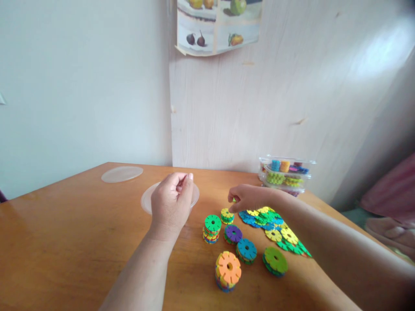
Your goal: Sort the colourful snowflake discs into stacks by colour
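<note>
My left hand (pixel 171 201) is raised in front of a clear round lid (pixel 146 199), fingers curled in and thumb against them. Whatever it may hold is hidden. To the right, my right hand (pixel 248 197) hangs just over a short stack topped by a yellow notched plastic disc (pixel 227 213). Its fingers are bent downward, with a bit of yellow-green showing by them; I cannot make out whether that is held. Nearby stand stacks with a green disc (pixel 212 223), a purple disc (pixel 233 233), a blue disc (pixel 247 248), an orange disc (pixel 228 268) and an olive-green disc (pixel 275 259) on top.
Loose yellow, green and blue discs (pixel 273 235) lie in a spread pile under my right forearm. Behind it are stacked clear plastic boxes (pixel 287 175) with colourful pieces. Another clear lid (pixel 122 173) lies at the wooden table's (pixel 81 242) back left, near the wall.
</note>
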Available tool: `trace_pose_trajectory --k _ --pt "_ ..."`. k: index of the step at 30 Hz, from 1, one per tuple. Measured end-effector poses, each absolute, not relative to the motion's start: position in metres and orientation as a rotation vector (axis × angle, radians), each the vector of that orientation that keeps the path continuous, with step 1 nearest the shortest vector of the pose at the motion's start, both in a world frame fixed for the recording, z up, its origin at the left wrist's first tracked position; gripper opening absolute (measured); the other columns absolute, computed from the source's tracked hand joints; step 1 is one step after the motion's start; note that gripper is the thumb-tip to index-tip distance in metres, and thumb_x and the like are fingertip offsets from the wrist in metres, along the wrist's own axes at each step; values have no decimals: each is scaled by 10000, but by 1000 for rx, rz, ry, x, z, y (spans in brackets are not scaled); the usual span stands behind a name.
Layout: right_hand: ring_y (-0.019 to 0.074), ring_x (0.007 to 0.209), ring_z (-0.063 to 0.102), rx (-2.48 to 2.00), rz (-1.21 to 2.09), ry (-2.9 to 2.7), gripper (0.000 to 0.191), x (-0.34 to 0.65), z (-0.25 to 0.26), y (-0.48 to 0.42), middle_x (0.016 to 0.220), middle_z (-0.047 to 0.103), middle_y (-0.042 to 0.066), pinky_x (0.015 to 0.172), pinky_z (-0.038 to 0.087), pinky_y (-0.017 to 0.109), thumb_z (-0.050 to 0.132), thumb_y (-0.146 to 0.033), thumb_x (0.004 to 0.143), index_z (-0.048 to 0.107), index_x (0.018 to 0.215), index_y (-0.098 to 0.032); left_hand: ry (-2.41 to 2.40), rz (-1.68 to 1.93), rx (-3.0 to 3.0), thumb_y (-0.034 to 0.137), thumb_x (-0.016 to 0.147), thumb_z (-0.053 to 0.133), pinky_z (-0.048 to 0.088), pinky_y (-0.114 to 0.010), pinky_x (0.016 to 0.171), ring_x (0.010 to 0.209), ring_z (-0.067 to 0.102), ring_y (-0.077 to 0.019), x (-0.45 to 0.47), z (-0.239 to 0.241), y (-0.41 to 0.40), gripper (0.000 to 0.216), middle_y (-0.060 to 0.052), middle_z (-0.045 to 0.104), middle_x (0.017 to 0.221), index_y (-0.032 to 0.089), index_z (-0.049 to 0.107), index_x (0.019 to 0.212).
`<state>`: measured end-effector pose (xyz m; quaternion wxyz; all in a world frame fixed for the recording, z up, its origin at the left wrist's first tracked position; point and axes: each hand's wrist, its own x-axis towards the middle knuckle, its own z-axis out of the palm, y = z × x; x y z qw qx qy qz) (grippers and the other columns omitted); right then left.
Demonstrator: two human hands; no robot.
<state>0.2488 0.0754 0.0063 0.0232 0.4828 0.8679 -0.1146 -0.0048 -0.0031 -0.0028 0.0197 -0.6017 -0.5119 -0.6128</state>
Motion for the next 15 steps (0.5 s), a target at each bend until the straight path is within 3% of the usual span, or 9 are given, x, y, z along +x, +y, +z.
trace_pose_trajectory --k 5,15 --pt "210 810 655 1648 -181 2633 323 279 10 75 953 737 67 623 412 270 685 -335 785 725 1068 -185 -1590 -1910 -1861 378 930 607 422 -241 650 646 610 -127 -4 -2 -4 236 28 667 670 206 695 794" --pt "256 907 673 1582 -262 2571 522 303 -1 55 1068 716 68 699 456 298 763 -370 707 693 1208 -242 -1568 -1927 -1874 388 923 608 413 -247 639 632 600 -130 -5 -3 -2 241 32 654 650 210 689 782"
